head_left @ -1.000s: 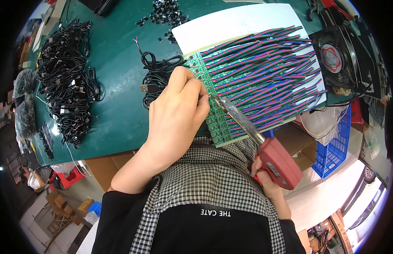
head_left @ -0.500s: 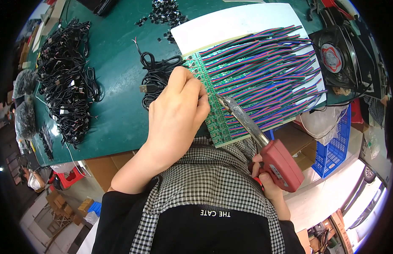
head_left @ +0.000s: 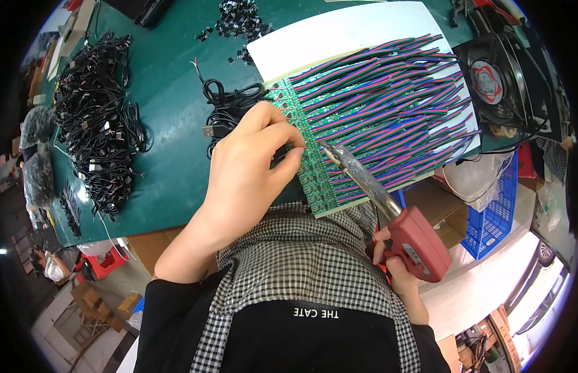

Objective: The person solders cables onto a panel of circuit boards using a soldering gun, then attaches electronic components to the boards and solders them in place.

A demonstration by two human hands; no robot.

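Observation:
My left hand reaches over the left edge of a green circuit board panel, thumb and forefinger pinched together. What they hold is hidden; something dark shows beneath the fingers. A red soldering gun is in my right hand, its metal barrel slanting up to the left. The tip sits over the panel, just right of my left fingertips. Rows of red, green, blue and black wires spread rightward from the panel across a white sheet. Coiled black cables with a USB plug lie beyond my left hand.
A large heap of black USB cables covers the table's left side. Small black connectors are piled at the back. A black fan stands right of the wires. Below the table edge is a blue plastic crate.
My left hand has shifted slightly left, its thumb and forefinger more visible. The soldering gun has moved a little right and down, its tip still over the panel.

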